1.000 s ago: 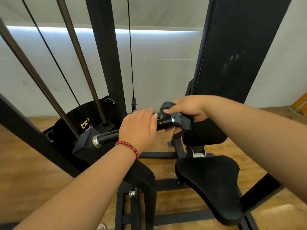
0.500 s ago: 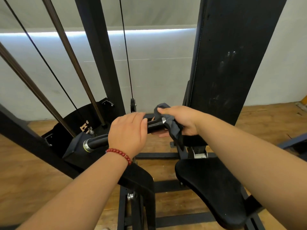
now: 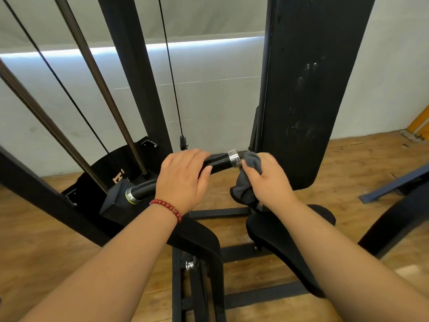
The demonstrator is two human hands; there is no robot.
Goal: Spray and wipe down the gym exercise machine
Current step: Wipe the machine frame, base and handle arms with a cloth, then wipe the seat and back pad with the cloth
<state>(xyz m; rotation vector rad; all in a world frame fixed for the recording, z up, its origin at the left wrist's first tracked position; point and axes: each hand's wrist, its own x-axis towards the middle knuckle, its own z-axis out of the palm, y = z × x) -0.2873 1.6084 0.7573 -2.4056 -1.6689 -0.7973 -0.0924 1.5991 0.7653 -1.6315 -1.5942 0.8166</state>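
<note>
A black gym machine fills the head view. Its black handle bar [image 3: 219, 162] with silver end rings runs across the middle. My left hand [image 3: 183, 180], with a red bead bracelet at the wrist, lies over the bar with its fingers curled round it. My right hand [image 3: 267, 180] grips a bunched grey cloth [image 3: 247, 182] at the bar's right end, beside the silver ring [image 3: 233, 158]. The cloth hangs down below the hand. No spray bottle is in view.
The tall black back pad [image 3: 308, 89] stands upright behind my right hand. The black seat [image 3: 278, 245] lies below my right forearm. Cables [image 3: 171, 73] and guide rods [image 3: 92, 73] rise at the left. The black floor frame [image 3: 197, 287] rests on the wooden floor [image 3: 34, 252]; another frame piece [image 3: 399, 182] sits at the right.
My right hand slid the cloth off the bar's right end, uncovering the silver ring; the cloth now hangs lower. My left hand has kept its hold on the bar.
</note>
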